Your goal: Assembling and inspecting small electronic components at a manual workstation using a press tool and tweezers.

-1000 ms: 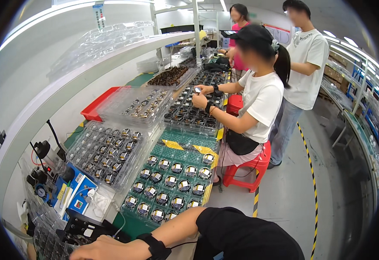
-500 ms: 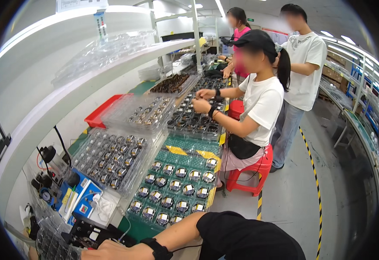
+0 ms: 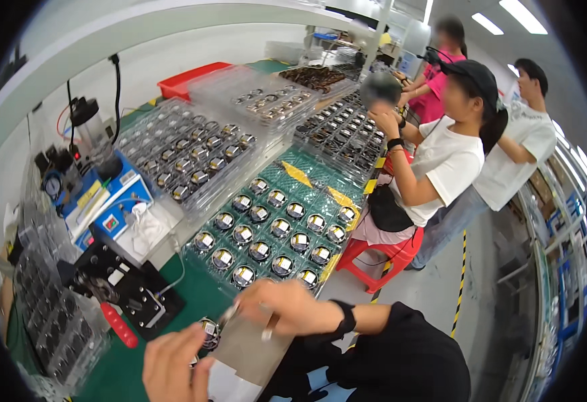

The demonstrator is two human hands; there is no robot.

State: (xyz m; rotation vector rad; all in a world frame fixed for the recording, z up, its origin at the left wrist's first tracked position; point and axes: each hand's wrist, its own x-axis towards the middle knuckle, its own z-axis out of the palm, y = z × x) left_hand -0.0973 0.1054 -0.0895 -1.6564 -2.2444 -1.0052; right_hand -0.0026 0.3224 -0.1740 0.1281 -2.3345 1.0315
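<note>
No legible text, labels (image 3: 282, 266) too small

Both hands (image 3: 176, 362) (image 3: 286, 307) now show at a round part (image 3: 210, 333).

Round dark part (image 3: 210, 333), pale-centered, at left hand (image 3: 172, 365); metal tool (image 3: 228, 315) in right hand (image 3: 285, 307).

Site: an assembly workshop. Evidence: green-matted worktop (image 3: 122, 376), clear trays (image 3: 221, 179) of round parts (image 3: 243, 234), black bench fixture (image 3: 124, 283), co-worker (image 3: 453, 161) on red stool (image 3: 392, 253), striped floor tape (image 3: 461, 285). Shelving (image 3: 563, 231) blurred, seemingly stocked.
</note>
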